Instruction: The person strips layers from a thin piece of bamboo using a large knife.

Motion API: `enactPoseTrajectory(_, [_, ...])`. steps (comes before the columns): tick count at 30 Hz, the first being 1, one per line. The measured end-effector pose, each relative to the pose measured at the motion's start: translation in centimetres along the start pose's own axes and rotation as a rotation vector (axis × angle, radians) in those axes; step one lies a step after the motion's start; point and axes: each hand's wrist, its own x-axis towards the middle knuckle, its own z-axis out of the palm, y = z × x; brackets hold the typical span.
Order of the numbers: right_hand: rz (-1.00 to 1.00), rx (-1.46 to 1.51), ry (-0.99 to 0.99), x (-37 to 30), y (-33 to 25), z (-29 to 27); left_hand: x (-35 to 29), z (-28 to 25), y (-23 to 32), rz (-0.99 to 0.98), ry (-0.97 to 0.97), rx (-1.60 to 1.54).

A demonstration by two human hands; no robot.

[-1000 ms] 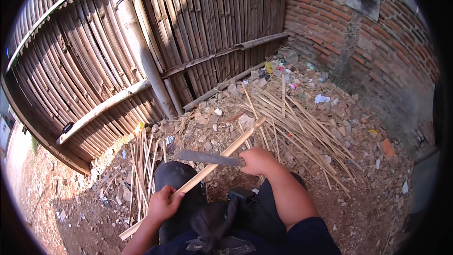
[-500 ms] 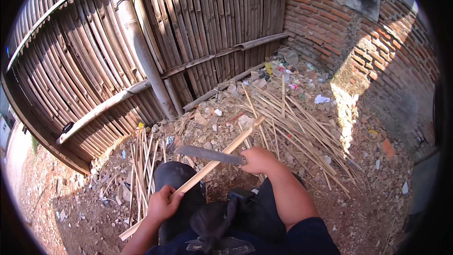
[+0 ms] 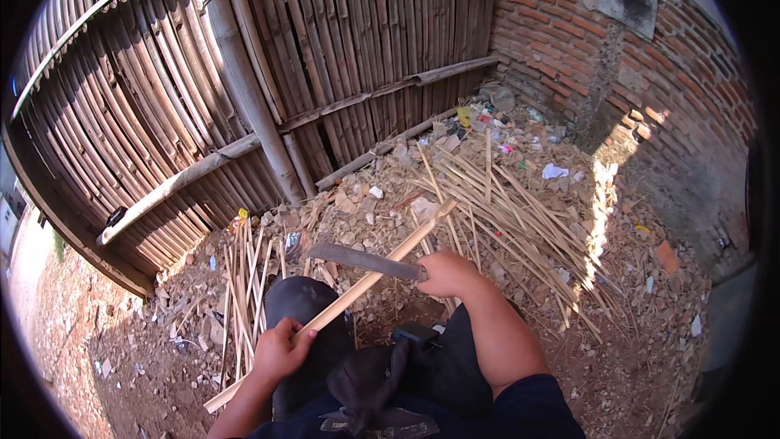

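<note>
A long pale bamboo strip slants from my lower left up to the right, passing over my left knee. My left hand is closed around its lower part, thumb on top. In my right hand I grip a machete by its handle; the handle itself is mostly hidden by my fingers. The dark machete blade points left and lies across the upper part of the strip. Whether the edge touches or bites into the bamboo I cannot tell.
Many split bamboo strips lie heaped ahead to the right. A smaller bundle of strips rests by my left knee. Rubble and litter cover the ground. A bamboo fence stands ahead, a brick wall to the right.
The machete has shifted very slightly right and its blade tip sits a little higher. Both grips and the strip stay nearly the same. The sunlit patch on the brick wall has shrunk.
</note>
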Motion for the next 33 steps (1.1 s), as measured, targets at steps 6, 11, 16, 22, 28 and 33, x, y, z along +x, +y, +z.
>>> enactPoseTrajectory(6, [-0.009, 0.11, -0.043, 0.5, 0.6, -0.1, -0.1, 0.1, -0.2, 0.013, 0.019, 0.012])
enactPoseTrajectory(11, [0.019, 0.055, -0.006, 0.5, 1.0, 0.0, 0.0, -0.1, 0.3, 0.011, 0.009, 0.018])
enactPoseTrajectory(16, [0.023, 0.06, 0.009, 0.1, 0.1, -0.5, 0.0, 0.2, -0.3, -0.004, 0.014, -0.008])
enactPoseTrajectory(22, [0.006, 0.127, 0.036, 0.6, 1.5, 0.1, 0.0, 0.2, -0.1, 0.005, 0.015, -0.017])
enactPoseTrajectory(28, [0.008, 0.073, 0.069, 0.3, 0.8, 0.4, 0.0, -0.1, 0.1, -0.013, -0.005, -0.001])
enactPoseTrajectory(33, [-0.035, 0.09, 0.037, 0.4, 1.2, 0.3, 0.1, -0.1, 0.1, -0.02, -0.024, 0.004])
